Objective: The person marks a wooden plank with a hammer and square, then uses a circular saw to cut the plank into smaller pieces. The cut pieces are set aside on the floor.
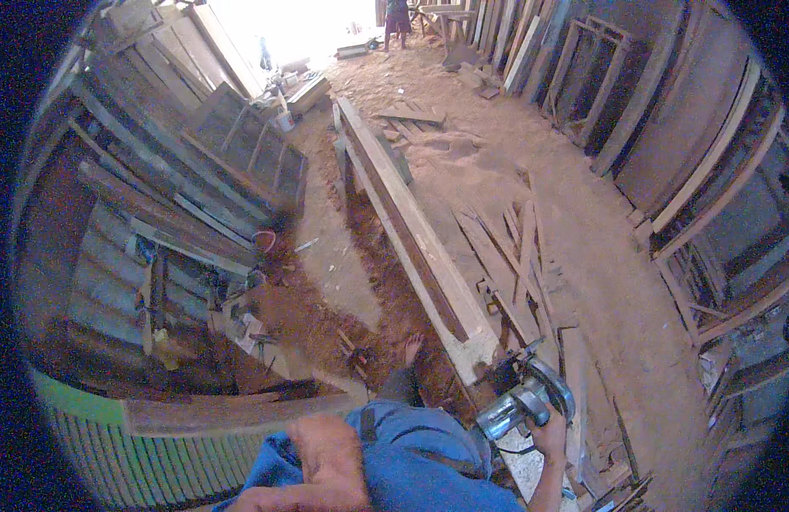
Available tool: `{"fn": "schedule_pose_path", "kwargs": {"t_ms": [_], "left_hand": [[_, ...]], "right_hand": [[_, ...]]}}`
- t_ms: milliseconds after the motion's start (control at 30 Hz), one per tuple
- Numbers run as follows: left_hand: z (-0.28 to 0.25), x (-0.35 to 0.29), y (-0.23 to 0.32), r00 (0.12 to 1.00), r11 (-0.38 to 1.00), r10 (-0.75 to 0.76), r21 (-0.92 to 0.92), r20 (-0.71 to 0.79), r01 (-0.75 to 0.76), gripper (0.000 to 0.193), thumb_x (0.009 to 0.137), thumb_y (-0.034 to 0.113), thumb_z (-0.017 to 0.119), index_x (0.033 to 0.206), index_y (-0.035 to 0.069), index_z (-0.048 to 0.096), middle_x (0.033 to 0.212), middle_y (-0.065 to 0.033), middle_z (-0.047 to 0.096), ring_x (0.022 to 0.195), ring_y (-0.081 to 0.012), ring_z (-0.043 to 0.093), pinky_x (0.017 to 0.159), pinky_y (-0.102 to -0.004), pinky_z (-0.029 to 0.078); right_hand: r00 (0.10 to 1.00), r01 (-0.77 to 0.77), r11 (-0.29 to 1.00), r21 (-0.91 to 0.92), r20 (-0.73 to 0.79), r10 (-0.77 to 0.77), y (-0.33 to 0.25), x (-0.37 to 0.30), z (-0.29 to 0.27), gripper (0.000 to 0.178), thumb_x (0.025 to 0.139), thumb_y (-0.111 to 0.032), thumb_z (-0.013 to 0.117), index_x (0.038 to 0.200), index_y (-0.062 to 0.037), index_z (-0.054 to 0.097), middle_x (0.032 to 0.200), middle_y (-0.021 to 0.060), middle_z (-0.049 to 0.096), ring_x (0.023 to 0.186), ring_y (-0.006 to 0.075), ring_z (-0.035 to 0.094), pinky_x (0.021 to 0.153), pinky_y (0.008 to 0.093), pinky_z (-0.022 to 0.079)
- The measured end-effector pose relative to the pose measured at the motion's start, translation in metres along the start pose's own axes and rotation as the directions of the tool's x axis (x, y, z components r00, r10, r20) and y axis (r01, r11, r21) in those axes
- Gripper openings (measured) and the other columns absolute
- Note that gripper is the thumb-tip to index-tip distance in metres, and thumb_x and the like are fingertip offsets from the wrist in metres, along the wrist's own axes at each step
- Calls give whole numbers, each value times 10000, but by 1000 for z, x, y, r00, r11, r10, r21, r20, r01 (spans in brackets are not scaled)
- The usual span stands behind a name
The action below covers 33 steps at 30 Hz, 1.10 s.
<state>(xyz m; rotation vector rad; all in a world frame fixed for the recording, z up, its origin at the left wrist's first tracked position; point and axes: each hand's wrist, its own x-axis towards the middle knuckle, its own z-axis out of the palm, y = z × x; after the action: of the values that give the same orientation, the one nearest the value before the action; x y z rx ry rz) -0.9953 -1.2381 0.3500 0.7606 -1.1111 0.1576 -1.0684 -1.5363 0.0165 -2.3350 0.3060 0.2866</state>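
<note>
Clearly, in the head view, the right hand (548, 431) is grasping a grey, shiny power tool (527, 403), with the fingers closed around its handle. This tool is at the near end of the long wooden bench (424, 243), close to its right corner; whether it is touching the wood there, I cannot tell. The left arm (330, 478) is bent in front of the blue shirt (420, 461), and the left hand (320, 435) is blurred, so I cannot tell if it is clenched or released.

The bench is formed of pale timber, with a dark strip which runs along its length, and it goes away from the person toward the bright doorway (292, 30). Beside its left edge, near the close end, a bare foot (413, 348) stands on the sawdust. Along its right edge, several thin wooden strips (522, 256) lie crossed over one another on the floor (599, 282).

Beyond the far end of the bench, another person (397, 21) is standing. At the right wall, wooden frames (586, 81) are leaning, and at lower left a thick plank (232, 414) lies beside a green ribbed surface (139, 452).
</note>
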Motion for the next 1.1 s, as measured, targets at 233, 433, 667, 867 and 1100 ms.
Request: {"fn": "schedule_pose_path", "kwargs": {"t_ms": [233, 433, 667, 867, 1100], "left_hand": [[-41, -69, -40, 914, 638, 30, 712, -404, 294, 210, 861, 79, 697, 1030, -15, 615, 952, -124, 604, 880, -265, 613, 813, -349, 514], [-188, -188, -228, 375, 150, -5, 370, -927, 917, 703, 749, 326, 826, 1252, -2, 462, 1104, -175, 588, 977, -370, 609, 920, -459, 488], [-228, -295, -333, -8, -53, -198, 3, -980, 999, 1388, 627, 390, 879, 1549, 23, -90, 1546, -328, 225, 1377, -432, 381, 1103, -455, 385], [-223, -340, -328, 183, -57, 35, 181, -982, 982, 1273, 638, 233, 816, 1565, 38, -33, 1596, -287, 136, 1468, -430, 198, 1202, -433, 226], [-189, -323, -257, 266, -716, 73, 135, -961, 685, 1031, 734, 263, 739, 1558, 46, 160, 1621, -224, 129, 1483, -461, 115, 1195, -577, 122]], "right_hand": [[999, -25, 992, 120, 46, 19, 12, 6, 6, 476, 694, -181, 808, 1137, -58, 683, 971, 203, 720, 929, 394, 691, 842, 448, 534], [979, 203, 976, 75, -3, -204, 15, 4, -3, 435, 703, -199, 816, 1074, -18, 680, 960, 202, 723, 916, 413, 688, 797, 452, 532], [980, 170, 982, 79, 93, -177, -4, -2, -15, 425, 810, -231, 780, 1136, 6, 646, 996, 231, 697, 896, 405, 665, 813, 452, 516], [991, 59, 998, -4, 123, -58, -6, 2, -14, 522, 761, -212, 803, 1197, 18, 632, 1071, 261, 686, 1022, 419, 645, 897, 448, 494], [986, 159, 986, 53, 39, -161, -2, 3, -9, 567, 757, -237, 810, 1223, 18, 612, 1126, 277, 657, 1103, 436, 599, 968, 463, 458]]}}
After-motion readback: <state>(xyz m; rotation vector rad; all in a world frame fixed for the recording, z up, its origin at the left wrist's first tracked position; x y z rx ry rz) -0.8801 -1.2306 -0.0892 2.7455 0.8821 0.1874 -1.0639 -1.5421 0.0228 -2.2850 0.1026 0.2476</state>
